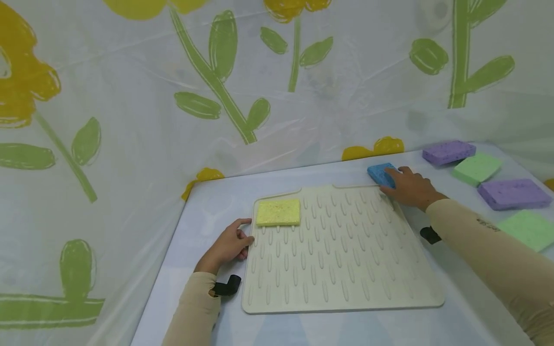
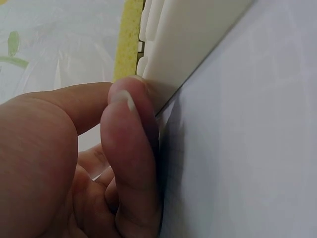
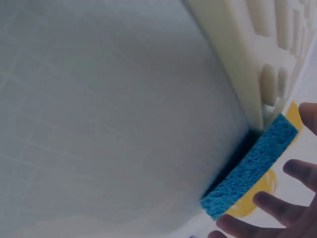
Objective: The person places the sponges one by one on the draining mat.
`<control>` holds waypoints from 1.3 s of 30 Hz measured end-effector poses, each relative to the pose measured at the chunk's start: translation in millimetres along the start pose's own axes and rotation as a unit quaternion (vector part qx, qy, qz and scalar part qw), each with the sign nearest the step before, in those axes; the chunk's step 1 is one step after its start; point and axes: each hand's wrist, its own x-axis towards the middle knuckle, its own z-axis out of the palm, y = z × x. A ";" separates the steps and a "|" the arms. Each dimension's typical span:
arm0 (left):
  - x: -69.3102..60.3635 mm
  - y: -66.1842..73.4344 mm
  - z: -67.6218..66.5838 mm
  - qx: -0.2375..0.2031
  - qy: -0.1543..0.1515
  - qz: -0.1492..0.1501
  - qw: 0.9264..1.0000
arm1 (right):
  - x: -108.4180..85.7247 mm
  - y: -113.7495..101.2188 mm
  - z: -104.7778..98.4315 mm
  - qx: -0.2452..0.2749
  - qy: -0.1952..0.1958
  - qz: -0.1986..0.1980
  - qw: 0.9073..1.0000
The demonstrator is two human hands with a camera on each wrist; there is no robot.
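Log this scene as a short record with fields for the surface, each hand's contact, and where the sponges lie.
Surface: pale table bearing a cream, ribbed mat
Left hand: touches the mat's left edge
Right hand: at the blue rectangular sponge; firm grip not visible
Blue sponge: by the mat's far right corner
Yellow rectangular sponge: on the mat, far left
Right side of table: two purple rectangular sponges, two pale green ones

On the white worktop (image 1: pixel 203 206) lies a cream ridged rectangular mat (image 1: pixel 320 283). A yellow rectangular sponge (image 1: pixel 278 212) sits on its far left corner; a blue rectangular sponge (image 1: pixel 379 174) is just behind its far right corner. Toward the worktop's right edge, two purple rectangular sponges (image 1: pixel 515 193) alternate with two pale-green rectangular sponges (image 1: pixel 477 169), back to front.
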 end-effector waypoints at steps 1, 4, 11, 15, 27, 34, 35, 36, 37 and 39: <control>-0.2 -0.4 0.2 -0.002 -0.001 -0.002 1.000 | 0.0 1.0 1.3 0.002 -0.006 0.002 1.000; -1.6 -1.4 0.3 -0.003 -0.004 -0.002 1.000 | 0.6 3.3 4.7 0.009 -0.027 0.006 1.000; 0.0 -0.6 -1.0 -0.010 -0.001 0.008 1.000 | 2.1 4.2 3.4 0.008 -0.028 0.010 1.000; 0.9 -2.7 -2.2 -0.013 -0.003 0.008 1.000 | 5.4 4.5 5.2 0.007 -0.026 0.011 1.000; 0.5 -3.4 -1.9 -0.009 -0.005 0.006 1.000 | 2.4 5.9 7.4 0.012 0.016 0.004 1.000; -0.8 -1.8 -3.4 0.002 0.007 0.001 1.000 | -3.9 -3.2 1.5 0.018 0.048 -0.011 0.999; -0.7 -2.0 -3.1 0.002 0.007 0.001 1.000 | -5.2 -3.9 1.0 0.017 0.054 -0.015 0.998; -0.8 -2.0 -2.8 0.001 0.006 0.000 1.000 | -6.7 -4.2 0.7 0.016 0.059 -0.019 0.998; -0.8 -1.9 -2.4 0.001 0.005 0.000 1.000 | -8.1 -4.7 0.6 0.013 0.064 -0.022 0.998; -0.6 -1.6 -1.9 0.001 0.003 0.001 1.000 | -10.7 -4.5 1.1 0.008 0.070 -0.030 0.997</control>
